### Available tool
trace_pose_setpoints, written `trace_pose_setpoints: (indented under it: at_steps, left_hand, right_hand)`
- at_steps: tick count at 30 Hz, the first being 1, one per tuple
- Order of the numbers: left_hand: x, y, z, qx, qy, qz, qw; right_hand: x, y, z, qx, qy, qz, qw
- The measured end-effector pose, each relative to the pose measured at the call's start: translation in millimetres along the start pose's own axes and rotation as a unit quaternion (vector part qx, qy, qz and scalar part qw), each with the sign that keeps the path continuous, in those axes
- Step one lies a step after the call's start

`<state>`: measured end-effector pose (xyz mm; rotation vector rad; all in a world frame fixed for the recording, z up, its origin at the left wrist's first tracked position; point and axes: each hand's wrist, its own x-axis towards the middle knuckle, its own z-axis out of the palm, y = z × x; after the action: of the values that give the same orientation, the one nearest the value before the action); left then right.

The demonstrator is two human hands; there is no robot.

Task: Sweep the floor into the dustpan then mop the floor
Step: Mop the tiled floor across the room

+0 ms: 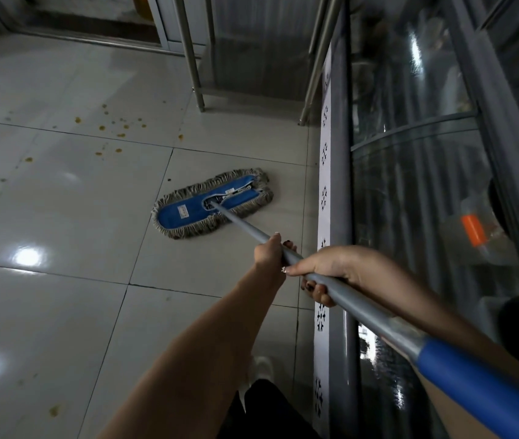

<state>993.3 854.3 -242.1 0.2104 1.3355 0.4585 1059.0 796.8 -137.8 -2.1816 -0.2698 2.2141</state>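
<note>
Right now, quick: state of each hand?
Left hand: closed around the grey metal mop handle, lower down.
Right hand: closed around the same handle, higher up.

The mop head (212,202) is blue with a grey-beige fringe, its pole (362,306) grey with a blue grip (479,381). Yellow-brown spots (103,127) fleck the pale floor (46,296).

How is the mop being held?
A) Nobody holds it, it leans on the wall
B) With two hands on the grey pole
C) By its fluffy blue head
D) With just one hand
B: the left hand and the right hand both curl round the grey pole, while the mop head lies flat on the floor tiles.
</note>
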Motion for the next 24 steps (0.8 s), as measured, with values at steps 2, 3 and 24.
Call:
trace_pose_setpoints:
  at_steps: [2,3,24]
  left_hand:
    - [2.0,1.8,2.0,0.0,-0.006,-0.003,1.0]
    - [3.2,2.8,4.1,0.0,-0.01,-0.003,1.0]
    - [88.3,143.8,-18.1,0.025,-0.034,0.002,0.999]
  right_hand:
    - [2.0,-3.2,-2.5,-0.005,0.001,-0.001,1.0]
    - [3.3,-4.3,-4.6,-0.006,0.004,0.001,1.0]
    - [44.1,-161.3,12.9,-0.037,0.048,-0.002,0.998]
